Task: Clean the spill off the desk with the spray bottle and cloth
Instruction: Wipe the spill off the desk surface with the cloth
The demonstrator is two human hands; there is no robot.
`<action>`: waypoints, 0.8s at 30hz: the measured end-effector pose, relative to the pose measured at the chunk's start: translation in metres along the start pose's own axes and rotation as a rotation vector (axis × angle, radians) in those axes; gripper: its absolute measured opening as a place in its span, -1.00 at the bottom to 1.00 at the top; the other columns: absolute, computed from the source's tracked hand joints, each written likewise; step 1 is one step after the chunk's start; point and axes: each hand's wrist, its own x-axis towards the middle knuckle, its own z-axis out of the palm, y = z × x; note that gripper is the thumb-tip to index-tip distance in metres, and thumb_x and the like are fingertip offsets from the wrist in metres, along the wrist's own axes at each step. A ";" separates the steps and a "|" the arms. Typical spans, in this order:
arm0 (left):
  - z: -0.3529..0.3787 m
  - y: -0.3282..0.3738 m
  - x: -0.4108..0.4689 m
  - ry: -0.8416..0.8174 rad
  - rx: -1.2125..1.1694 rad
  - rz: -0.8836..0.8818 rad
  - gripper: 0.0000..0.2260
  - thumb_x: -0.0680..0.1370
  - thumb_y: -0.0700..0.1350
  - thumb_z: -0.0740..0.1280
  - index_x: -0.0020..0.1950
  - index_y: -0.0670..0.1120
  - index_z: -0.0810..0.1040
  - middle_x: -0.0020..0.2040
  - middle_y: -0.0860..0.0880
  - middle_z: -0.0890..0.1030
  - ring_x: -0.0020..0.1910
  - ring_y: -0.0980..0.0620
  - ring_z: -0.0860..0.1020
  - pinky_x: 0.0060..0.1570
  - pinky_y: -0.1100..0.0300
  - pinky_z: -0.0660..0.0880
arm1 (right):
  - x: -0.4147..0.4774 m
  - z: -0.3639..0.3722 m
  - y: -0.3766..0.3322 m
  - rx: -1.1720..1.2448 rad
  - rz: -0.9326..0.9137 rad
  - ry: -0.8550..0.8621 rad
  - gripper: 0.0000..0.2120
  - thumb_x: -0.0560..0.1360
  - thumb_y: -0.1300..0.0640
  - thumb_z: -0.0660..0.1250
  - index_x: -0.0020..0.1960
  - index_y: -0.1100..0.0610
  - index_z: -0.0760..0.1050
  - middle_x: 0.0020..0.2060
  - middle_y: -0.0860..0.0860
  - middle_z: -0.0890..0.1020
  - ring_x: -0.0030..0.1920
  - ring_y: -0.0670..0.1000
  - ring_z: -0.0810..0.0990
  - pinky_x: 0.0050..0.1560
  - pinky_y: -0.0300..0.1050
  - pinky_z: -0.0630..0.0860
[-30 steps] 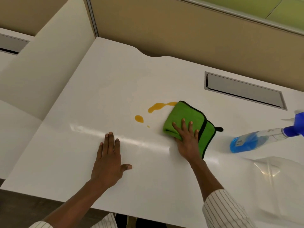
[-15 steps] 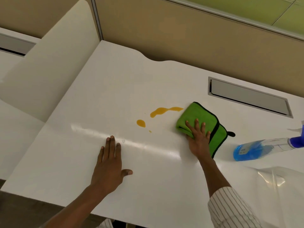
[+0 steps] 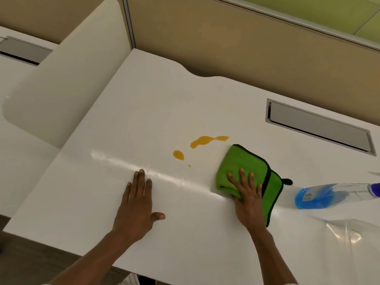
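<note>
An orange spill [image 3: 205, 140] lies on the white desk [image 3: 144, 112], with a smaller orange blob [image 3: 178, 155] and a tiny drop to its lower left. A folded green cloth [image 3: 242, 161] with black trim lies just right of the spill, a small gap between them. My right hand [image 3: 246, 198] presses flat on the cloth's near part, fingers spread. My left hand [image 3: 135, 206] rests flat on the bare desk, left of the spill and nearer to me. A clear spray bottle [image 3: 320, 195] of blue liquid lies on its side to the right of the cloth.
A grey cable flap [image 3: 318, 126] is set into the desk at the back right. A beige partition wall [image 3: 226, 48] runs behind, and a white side panel [image 3: 61, 89] stands on the left. Something clear and plastic [image 3: 349, 239] sits at the near right.
My right hand has slid the cloth to the right, off the end of the spill it was touching. The left hand has stayed flat in place.
</note>
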 end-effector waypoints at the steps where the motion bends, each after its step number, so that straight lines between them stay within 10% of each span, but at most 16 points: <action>1: -0.001 0.001 0.000 -0.009 0.002 -0.006 0.10 0.53 0.45 0.26 0.71 -0.22 -0.20 0.63 -0.22 -0.50 0.66 -0.18 -0.44 0.68 -0.05 -0.23 | 0.017 -0.005 0.002 0.008 0.031 0.004 -0.35 0.62 0.25 0.33 0.60 -0.20 0.28 0.70 -0.03 0.08 0.71 0.15 -0.11 0.66 0.34 -0.11; 8: -0.008 0.005 -0.002 -0.048 0.003 -0.029 0.09 0.55 0.42 0.28 0.71 -0.21 -0.21 0.64 -0.22 -0.49 0.66 -0.17 -0.44 0.69 -0.06 -0.21 | 0.095 -0.017 -0.016 -0.038 0.039 -0.026 -0.47 0.70 0.01 0.26 0.63 -0.18 0.23 0.71 0.01 0.06 0.71 0.21 -0.16 0.65 0.36 -0.19; 16: -0.009 0.006 0.000 -0.073 0.020 -0.042 0.09 0.54 0.44 0.26 0.71 -0.21 -0.22 0.65 -0.23 -0.49 0.66 -0.18 -0.45 0.70 -0.05 -0.22 | 0.014 0.011 0.004 -0.046 -0.249 -0.064 -0.30 0.59 0.18 0.38 0.62 -0.24 0.23 0.70 -0.08 0.07 0.71 0.13 -0.13 0.65 0.30 -0.09; 24: -0.014 0.011 0.000 -0.086 -0.012 -0.056 0.10 0.54 0.39 0.34 0.71 -0.21 -0.22 0.66 -0.20 -0.48 0.65 -0.15 -0.45 0.71 -0.04 -0.23 | 0.100 -0.013 0.009 -0.059 -0.042 0.005 -0.41 0.66 0.14 0.30 0.62 -0.18 0.27 0.71 0.02 0.11 0.71 0.22 -0.10 0.63 0.42 -0.11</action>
